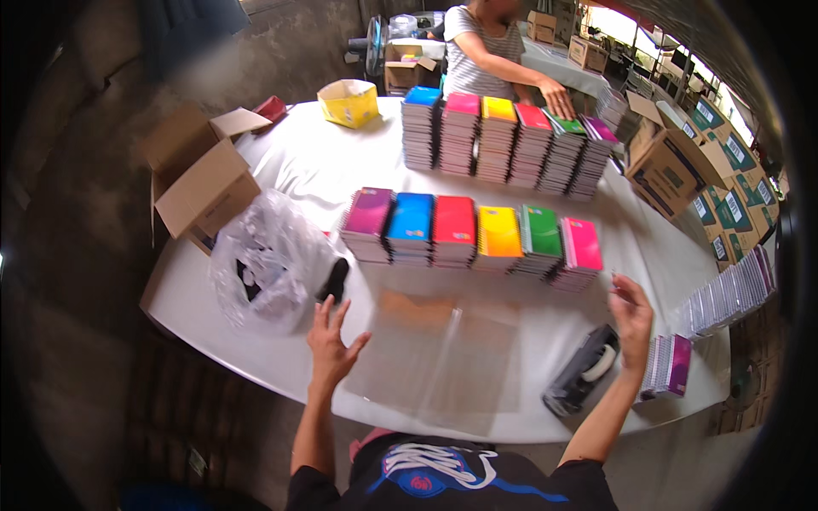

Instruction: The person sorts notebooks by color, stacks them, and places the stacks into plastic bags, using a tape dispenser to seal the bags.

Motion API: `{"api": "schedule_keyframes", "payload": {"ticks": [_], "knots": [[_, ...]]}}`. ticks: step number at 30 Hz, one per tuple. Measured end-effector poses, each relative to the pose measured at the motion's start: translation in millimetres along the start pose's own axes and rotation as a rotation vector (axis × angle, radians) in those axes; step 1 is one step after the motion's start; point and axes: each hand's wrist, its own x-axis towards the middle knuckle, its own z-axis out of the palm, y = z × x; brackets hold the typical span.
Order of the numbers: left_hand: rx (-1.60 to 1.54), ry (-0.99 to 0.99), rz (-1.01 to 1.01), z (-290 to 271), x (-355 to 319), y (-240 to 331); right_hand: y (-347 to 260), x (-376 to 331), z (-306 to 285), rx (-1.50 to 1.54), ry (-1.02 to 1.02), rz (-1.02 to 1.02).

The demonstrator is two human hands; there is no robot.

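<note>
My left hand hovers at the left edge of some clear plastic sleeves, fingers spread and holding nothing. Just beyond its fingertips lies a small black object that I cannot name. My right hand is raised above the table's right side with its thumb and fingertips pinched together; whatever may be between them is too small to make out. Below that hand sits a black tape dispenser with a pale roll. Beyond the sleeves stands a row of spiral notebook stacks in purple, blue, red, yellow, green and pink.
A second row of taller notebook stacks stands farther back, where another person's hand touches the green stack. A clear plastic bag and an open cardboard box are left. More notebooks and a carton are right.
</note>
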Motion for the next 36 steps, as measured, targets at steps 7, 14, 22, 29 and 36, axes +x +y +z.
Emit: {"api": "schedule_keyframes", "payload": {"ticks": [7,14,22,29,36], "knots": [[-0.803,-0.039,-0.205,-15.8,75.9,-49.4,-51.3,62.7,284.8,-0.636,-0.516,-0.349],[-1.218,-0.31,-0.183,-5.8,107.5,-55.4,39.1,95.0,362.0,-0.967,-0.522,-0.395],[-1.868,-0.687,-0.493,33.0,122.8,-24.5,8.1,125.9,329.6,-0.4,-0.506,0.078],[-2.256,-0.906,-0.683,52.4,139.7,-10.7,-53.0,31.3,304.5,-0.745,-0.357,-0.637],[-1.892,-0.935,-0.883,54.1,87.6,-18.7,1.4,93.3,252.3,-0.635,-0.566,-0.358]]}}
